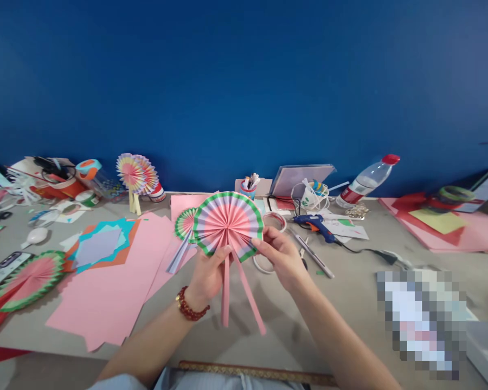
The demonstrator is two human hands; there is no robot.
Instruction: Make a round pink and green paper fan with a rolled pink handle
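A round pleated paper fan (pixel 228 222) in pink and lilac with a green rim is held up above the table, facing me. Two pink paper strips (pixel 244 290) hang from its lower part as handles, spread apart. My left hand (pixel 209 271) grips the fan's lower left, its thumb near the pleats' centre and the left strip. At the lower right rim, my right hand (pixel 280 257) pinches the paper between thumb and fingers. Behind the fan, a smaller green-edged pleated fan (pixel 184 223) with pale strips is partly hidden.
Pink sheets (pixel 106 303) and turquoise zigzag-cut paper (pixel 101 244) cover the left side, beside another fan (pixel 36 279). A blue glue gun (pixel 315 225) and pen (pixel 313 254) lie right of centre. A tilted bottle (pixel 368 181) stands near the blue wall (pixel 244 97). Tape rolls lie behind my right hand.
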